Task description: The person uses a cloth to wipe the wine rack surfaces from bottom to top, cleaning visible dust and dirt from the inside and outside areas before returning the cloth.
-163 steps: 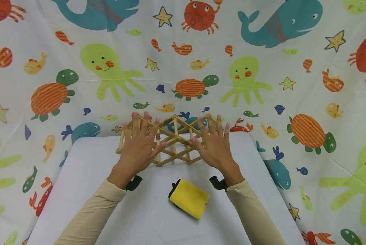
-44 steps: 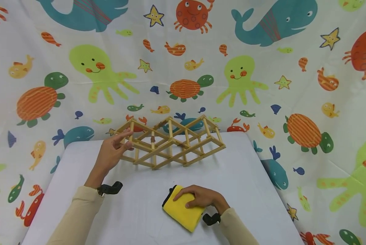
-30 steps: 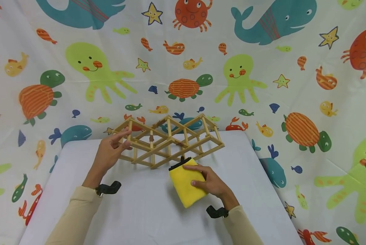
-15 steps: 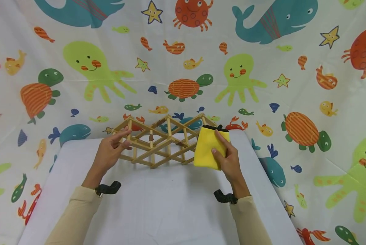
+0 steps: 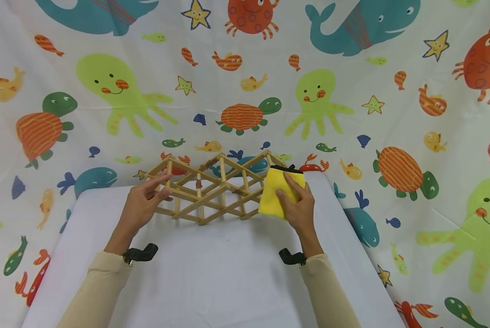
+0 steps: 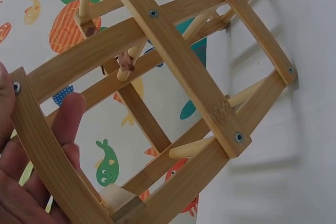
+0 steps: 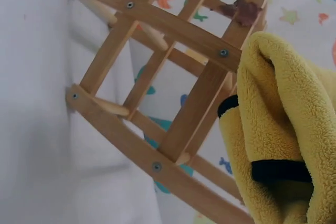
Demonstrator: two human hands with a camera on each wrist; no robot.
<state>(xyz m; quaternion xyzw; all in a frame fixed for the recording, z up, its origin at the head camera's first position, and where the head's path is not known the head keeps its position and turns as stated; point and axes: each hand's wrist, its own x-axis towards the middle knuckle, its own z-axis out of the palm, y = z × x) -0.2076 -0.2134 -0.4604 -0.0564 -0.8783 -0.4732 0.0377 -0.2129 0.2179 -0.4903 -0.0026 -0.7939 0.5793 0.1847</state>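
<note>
A folding wooden lattice rack (image 5: 224, 185) of crossed slats and round dowels stands at the back of the table. My left hand (image 5: 138, 207) holds its left end; the left wrist view shows fingers (image 6: 69, 121) behind an end slat. My right hand (image 5: 302, 209) grips a folded yellow cloth (image 5: 272, 189) with black edging, up against the rack's right end, which it partly covers. Dark brown smears (image 7: 245, 12) mark a slat in the right wrist view, and another brown spot (image 6: 126, 61) is on a dowel. The right hand itself is out of the right wrist view.
A white-covered table (image 5: 212, 273) lies under both arms. Right behind the rack hangs a curtain (image 5: 245, 82) printed with sea animals, which also runs down both sides. Black camera mounts (image 5: 141, 253) are strapped to the wrists.
My right hand has picked the yellow cloth up off the table and carried it forward and right to the rack's right end. The left hand has kept its hold over the last second.
</note>
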